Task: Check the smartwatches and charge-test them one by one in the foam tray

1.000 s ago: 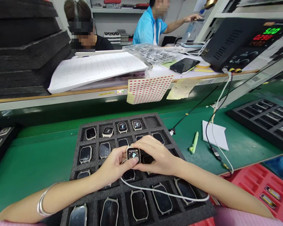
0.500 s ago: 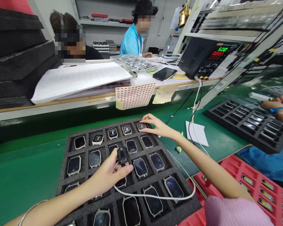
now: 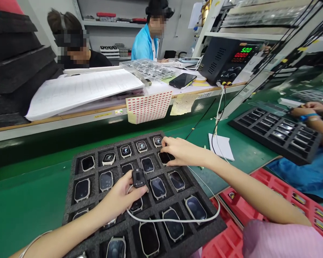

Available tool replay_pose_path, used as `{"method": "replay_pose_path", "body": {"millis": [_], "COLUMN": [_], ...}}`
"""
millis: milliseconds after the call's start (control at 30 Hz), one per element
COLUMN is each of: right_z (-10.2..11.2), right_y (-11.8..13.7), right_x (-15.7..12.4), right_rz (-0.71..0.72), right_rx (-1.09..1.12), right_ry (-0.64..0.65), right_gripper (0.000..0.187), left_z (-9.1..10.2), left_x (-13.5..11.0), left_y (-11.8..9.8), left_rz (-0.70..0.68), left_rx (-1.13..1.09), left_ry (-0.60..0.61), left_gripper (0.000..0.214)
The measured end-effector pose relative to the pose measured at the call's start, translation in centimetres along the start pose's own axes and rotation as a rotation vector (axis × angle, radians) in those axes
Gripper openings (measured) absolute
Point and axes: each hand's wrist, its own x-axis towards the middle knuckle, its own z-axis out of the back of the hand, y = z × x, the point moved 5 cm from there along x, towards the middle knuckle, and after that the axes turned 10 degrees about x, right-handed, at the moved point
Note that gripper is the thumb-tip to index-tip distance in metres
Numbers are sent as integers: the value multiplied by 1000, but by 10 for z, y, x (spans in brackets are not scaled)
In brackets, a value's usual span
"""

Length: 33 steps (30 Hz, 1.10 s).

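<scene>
My left hand holds a small black square charger with a white cable trailing from it, above the middle of a dark foam tray. My right hand is at the tray's far right, its thumb and fingers closed around the edges of a dark-screened smartwatch in the second row, which still sits at its slot. Just beyond those fingers lies a smartwatch with a lit face. More lit watches fill part of the back row. Other watches with dark screens lie in the nearer slots.
A power supply, a phone and papers rest on the raised shelf. Red trays are at lower right. Another dark tray stands beside a co-worker's hands. Two people sit behind the shelf.
My right hand has left the lit watch in the back row and come toward me to the dark watch below it. My left hand keeps the charger, and the view has shifted slightly.
</scene>
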Motion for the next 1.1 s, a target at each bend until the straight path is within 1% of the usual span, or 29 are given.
{"method": "replay_pose_path", "body": {"millis": [67, 167, 233, 300, 367, 467, 533, 633, 767, 1000, 1100], "right_z": [-2, 3, 11, 18, 19, 11, 3, -4, -11, -25, -26], "right_y": [-5, -14, -10, 6, 33, 77, 91, 94, 90, 87, 86], "right_x": [2, -2, -6, -9, -6, 5, 12, 19, 20, 16, 14], "right_rz": [14, 15, 17, 33, 76, 216, 239, 246, 283, 310, 327], "right_rx": [57, 304, 473, 588, 617, 472, 386, 342, 411, 609, 639], "right_ry": [-28, -103, -190, -279, -321, -353, -369, -350, -304, -428, -456], "right_gripper": [34, 34, 32, 32, 35, 29, 28, 34, 38, 40, 40], "left_z": [1, 3, 4, 4, 4, 5, 6, 8, 8, 5, 3], "left_x": [0, 1, 2, 3, 3, 3, 2, 2, 1, 0, -1], "left_y": [-1, -1, -2, -3, -4, -6, -6, -6, -3, -4, -5], "left_rz": [26, 31, 12, -7, -23, -44, -50, -57, -60, -53, -89], "left_rx": [25, 20, 10, 4, -8, -42, -49, -37, -35, -21, -35], "left_ry": [27, 55, 66, 74, 69, 51, 37, -1, -50, -54, -46], "left_gripper": [39, 40, 39, 38, 40, 43, 39, 32, 33, 36, 28]}}
